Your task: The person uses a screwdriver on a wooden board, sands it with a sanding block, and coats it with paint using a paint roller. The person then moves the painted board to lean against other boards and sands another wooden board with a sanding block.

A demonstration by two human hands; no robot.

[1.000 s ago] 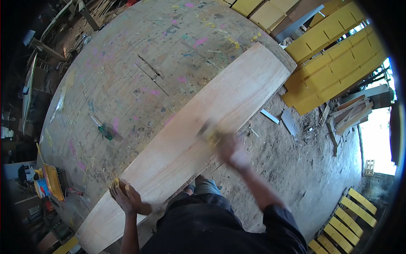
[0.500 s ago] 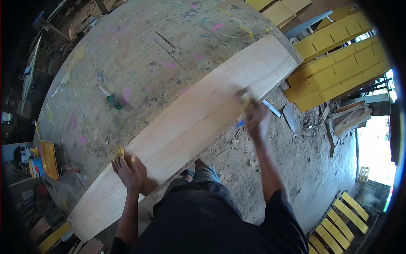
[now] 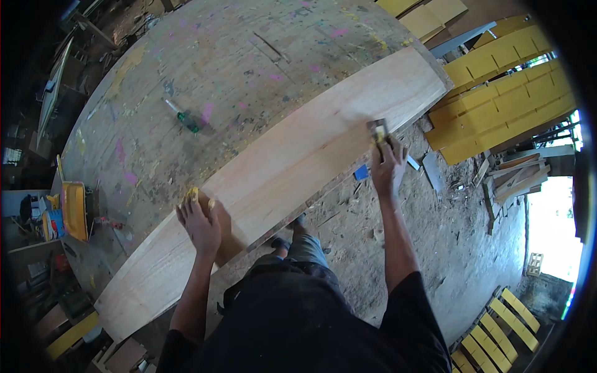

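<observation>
A long pale wooden board [image 3: 292, 161] with tapered ends lies diagonally along the near edge of the table. My left hand [image 3: 201, 229] rests on its left part, fingers curled around a small yellow piece [image 3: 194, 192] whose kind I cannot make out. On the board's right half, near its close edge, my right hand [image 3: 389, 166] grips a small dark-ended tool [image 3: 377, 129] with a yellowish part under the fingers. Its exact kind is unclear. Beyond the board lies a screwdriver [image 3: 184, 119] with a green handle.
The paint-stained table [image 3: 143, 155] spreads out beyond the board. A yellow tray [image 3: 75, 211] is at its left edge. Yellow slotted panels [image 3: 504, 99] stand at the right, near wood offcuts [image 3: 519, 177]. A blue piece [image 3: 361, 172] shows just below the board.
My right hand has moved slightly right and up in view with the tool, which is less blurred. My left hand appears shifted right, and the whole view has shifted a little.
</observation>
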